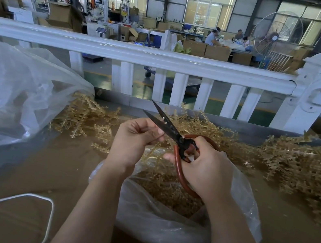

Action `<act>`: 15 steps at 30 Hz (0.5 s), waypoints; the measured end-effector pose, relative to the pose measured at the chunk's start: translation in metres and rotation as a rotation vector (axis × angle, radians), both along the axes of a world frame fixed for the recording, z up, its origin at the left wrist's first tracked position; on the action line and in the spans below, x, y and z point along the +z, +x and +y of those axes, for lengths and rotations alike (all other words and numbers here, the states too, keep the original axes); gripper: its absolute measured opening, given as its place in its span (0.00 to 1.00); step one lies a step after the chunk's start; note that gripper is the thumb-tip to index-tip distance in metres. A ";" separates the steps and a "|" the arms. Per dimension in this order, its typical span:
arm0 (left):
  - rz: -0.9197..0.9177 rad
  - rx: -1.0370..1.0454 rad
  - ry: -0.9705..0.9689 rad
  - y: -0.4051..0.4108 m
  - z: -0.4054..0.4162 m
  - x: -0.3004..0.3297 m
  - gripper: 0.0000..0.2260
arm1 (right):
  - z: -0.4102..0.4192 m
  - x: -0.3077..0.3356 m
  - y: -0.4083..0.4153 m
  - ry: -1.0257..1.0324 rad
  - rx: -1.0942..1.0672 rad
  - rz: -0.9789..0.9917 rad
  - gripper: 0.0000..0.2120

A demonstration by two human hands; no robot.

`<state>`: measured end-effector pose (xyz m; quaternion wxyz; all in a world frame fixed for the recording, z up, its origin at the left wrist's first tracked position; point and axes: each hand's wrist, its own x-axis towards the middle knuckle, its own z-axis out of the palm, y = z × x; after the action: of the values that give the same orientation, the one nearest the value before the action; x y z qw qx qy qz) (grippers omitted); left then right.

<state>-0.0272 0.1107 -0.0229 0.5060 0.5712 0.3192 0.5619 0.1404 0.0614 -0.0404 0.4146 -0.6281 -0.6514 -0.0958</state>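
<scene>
My right hand (pixel 205 167) grips a pair of scissors (pixel 174 134) by their red-brown handles; the black blades stand apart and point up and to the left. My left hand (pixel 133 138) pinches a thin golden plastic sprig (pixel 160 138) right at the base of the blades. Both hands hover above an open clear plastic bag (pixel 169 225) that holds small golden cut pieces (pixel 167 189).
Heaps of golden plastic sprigs lie behind the hands (pixel 89 119) and on the right (pixel 306 175). A large clear bag (pixel 14 95) sits at left. A white cord (pixel 12 200) loops over the brown tabletop (pixel 40 164). A white railing (pixel 137 53) borders the far edge.
</scene>
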 end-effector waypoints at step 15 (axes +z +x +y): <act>-0.101 -0.040 -0.049 0.001 -0.003 0.004 0.03 | 0.003 -0.002 0.003 -0.049 0.010 0.035 0.36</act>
<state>-0.0266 0.1075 -0.0190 0.5464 0.5359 0.2955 0.5718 0.1430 0.0645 -0.0427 0.4110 -0.6364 -0.6493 -0.0664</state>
